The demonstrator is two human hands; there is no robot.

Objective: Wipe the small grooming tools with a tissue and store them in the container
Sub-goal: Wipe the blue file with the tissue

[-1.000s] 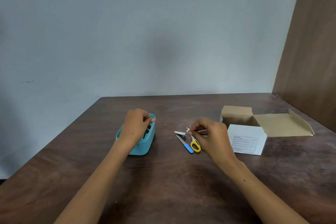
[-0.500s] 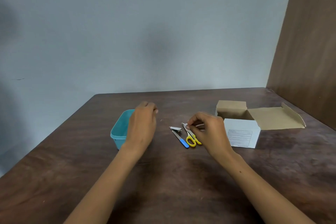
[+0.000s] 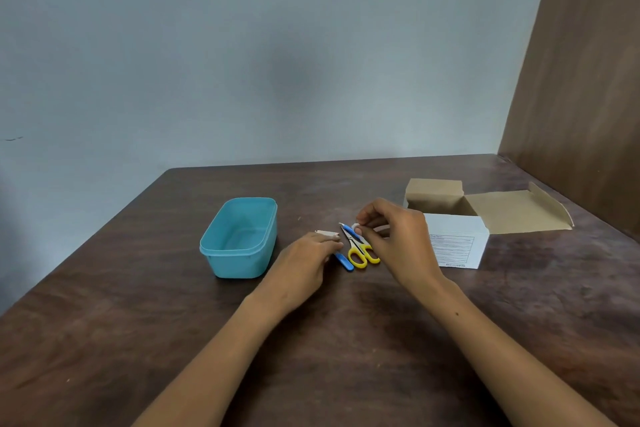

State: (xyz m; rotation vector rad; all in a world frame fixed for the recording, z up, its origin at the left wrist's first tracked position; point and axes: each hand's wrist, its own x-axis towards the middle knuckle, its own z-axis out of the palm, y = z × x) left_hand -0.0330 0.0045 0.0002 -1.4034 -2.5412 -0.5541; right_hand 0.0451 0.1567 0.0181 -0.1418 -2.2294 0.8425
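Centre frame: left hand (image 3: pixel 304 255) fingers rest on the small silver metal nail clipper (image 3: pixel 325 234); grip undeterminable. Right hand (image 3: pixel 398 239) pinches white tissue (image 3: pixel 356 229) above the yellow-handled scissors (image 3: pixel 360 250). Tools judged light, rigid, slippery; grasp mid-body.

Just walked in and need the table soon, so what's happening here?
A person is cleaning small grooming tools. The right hand pinches a bit of white tissue over the yellow scissors, while the left hand reaches for the nail clipper beside them. The teal container looks empty from here.
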